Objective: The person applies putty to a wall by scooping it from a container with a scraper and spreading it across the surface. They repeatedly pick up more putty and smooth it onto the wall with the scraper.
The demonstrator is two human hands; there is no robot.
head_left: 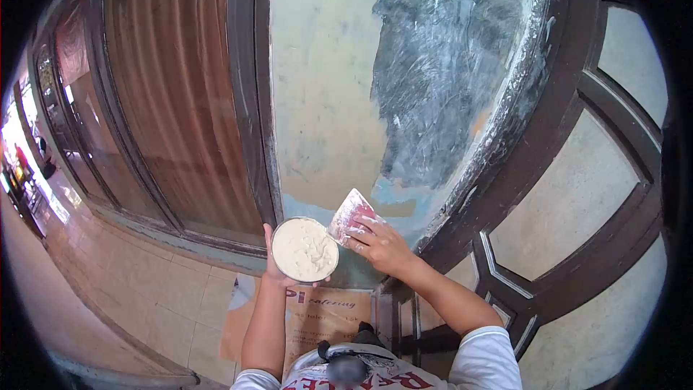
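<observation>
My left hand (271, 266) holds a round tub of creamy white putty (304, 248) from below and the side, its open top facing up. Swirls mark the putty's surface on the right. In my right hand (380, 247) is a red putty scraper (354, 215), smeared with white, gripped between thumb and fingers. The scraper's lower left edge is right at the tub's rim. Behind both hands rises a wall panel (325, 101), cream on the left, with a rough grey patch (440, 79) on the right and pale blue near the bottom.
A dark-framed window (166, 101) with a brown curtain stands left of the panel. On the right is a dark brown door (538, 245) with pale panels. A printed banner (317, 318) lies on the tiled floor (166, 310) below my hands.
</observation>
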